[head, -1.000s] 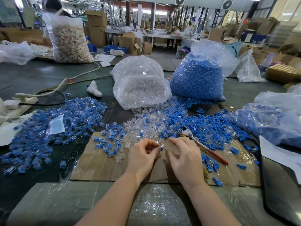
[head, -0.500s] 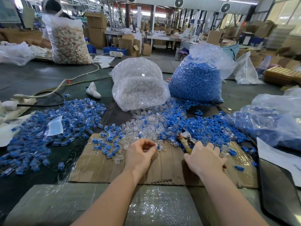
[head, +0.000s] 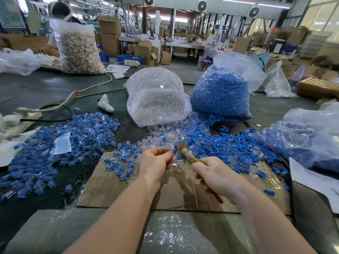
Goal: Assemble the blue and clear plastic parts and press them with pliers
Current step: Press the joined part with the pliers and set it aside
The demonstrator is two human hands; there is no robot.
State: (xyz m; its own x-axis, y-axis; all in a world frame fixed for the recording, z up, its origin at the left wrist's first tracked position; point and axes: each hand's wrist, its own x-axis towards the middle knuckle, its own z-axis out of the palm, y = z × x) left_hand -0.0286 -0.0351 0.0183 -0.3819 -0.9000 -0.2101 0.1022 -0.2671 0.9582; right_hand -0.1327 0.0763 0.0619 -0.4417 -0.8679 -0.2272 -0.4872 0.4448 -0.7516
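My left hand [head: 156, 162] pinches a small blue and clear part [head: 174, 151] at its fingertips, above the cardboard sheet [head: 117, 187]. My right hand [head: 218, 176] grips the worn, red-handled pliers [head: 187, 154], whose jaws point up-left and touch the pinched part. Loose clear parts [head: 165, 138] and loose blue parts [head: 220, 143] lie scattered just beyond both hands. A heap of joined blue-and-clear pieces [head: 60, 147] spreads to the left.
A bag of clear parts [head: 156, 99] and a bag of blue parts [head: 223, 88] stand behind the loose piles. Another bag of blue pieces [head: 302, 142] lies right. White cables and a power strip [head: 18, 116] lie far left. A person [head: 60, 13] sits behind a tall bag.
My right hand picked the pliers up off the cardboard and brought their jaws to the part held by my left hand. My left hand stayed nearly in place.
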